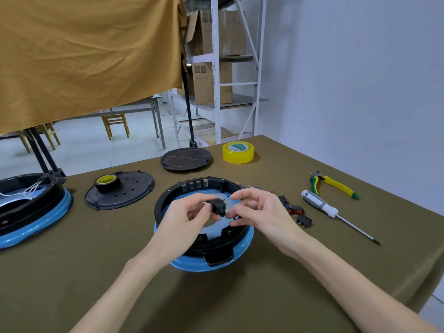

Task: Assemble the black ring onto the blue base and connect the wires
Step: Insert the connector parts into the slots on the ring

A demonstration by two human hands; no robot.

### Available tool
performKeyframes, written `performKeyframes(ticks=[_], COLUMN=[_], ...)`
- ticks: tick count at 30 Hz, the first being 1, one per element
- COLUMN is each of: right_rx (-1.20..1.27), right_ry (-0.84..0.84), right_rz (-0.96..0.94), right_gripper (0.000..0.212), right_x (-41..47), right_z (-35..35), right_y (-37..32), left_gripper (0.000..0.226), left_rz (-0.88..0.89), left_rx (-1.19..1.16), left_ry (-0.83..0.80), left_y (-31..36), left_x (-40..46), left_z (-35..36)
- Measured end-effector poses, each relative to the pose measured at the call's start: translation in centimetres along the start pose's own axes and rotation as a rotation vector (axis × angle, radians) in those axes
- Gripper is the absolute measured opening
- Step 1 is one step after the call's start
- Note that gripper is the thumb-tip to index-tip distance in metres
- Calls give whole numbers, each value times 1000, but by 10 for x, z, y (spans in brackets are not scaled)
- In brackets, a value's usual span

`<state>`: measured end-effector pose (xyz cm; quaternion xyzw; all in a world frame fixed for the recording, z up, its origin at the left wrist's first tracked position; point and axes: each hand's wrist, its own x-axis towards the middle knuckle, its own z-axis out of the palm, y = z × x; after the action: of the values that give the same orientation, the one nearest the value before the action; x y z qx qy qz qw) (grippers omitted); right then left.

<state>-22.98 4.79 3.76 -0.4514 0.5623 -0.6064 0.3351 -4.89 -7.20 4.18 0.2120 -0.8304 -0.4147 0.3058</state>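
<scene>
The black ring sits on the blue base in the middle of the olive table. Above its open centre both hands meet on a small black switch. My left hand pinches the switch from the left. My right hand touches its right end with thumb and fingertips. Several more black and red switches with dark wires lie just right of the ring, partly hidden by my right hand.
A second ring-and-base unit with white wires stands at the left edge. Two black discs, a black tape roll, yellow tape, pliers and a screwdriver lie around.
</scene>
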Motion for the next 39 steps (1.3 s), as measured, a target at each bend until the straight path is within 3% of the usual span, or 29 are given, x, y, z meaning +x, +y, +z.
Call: performKeyframes(ticks=[3,10,18,24,29,37,39], right_rx=[13,-277,-277,-411,-559,-666,-719], right_ry=[35,-88,-107,-128,-121,-158,-175], right_rz=[-46,-211,-183,-233,-324,-367,-380], right_gripper=[14,12,16,18,23,31,33], right_x=[-3,-6,-5,-9,-17,-18,-17], right_z=[0,5,2,3,8,7,5], right_y=[1,-1,-7,-10,-4,-5,-8], left_gripper=[23,15,17,8,17,54,49], left_rz=[9,-64,-45,-21,-34,55,78], left_rx=[-2,41,32,186,241,270,278], left_ry=[-44,-56,-120,-126,-191,-260,-248], left_y=[1,2,6,0,-5,2,1], left_x=[0,-9,-13,-17,-18,-20,-19], left_z=[-6,-11,-21,-24,-23,-25,-22])
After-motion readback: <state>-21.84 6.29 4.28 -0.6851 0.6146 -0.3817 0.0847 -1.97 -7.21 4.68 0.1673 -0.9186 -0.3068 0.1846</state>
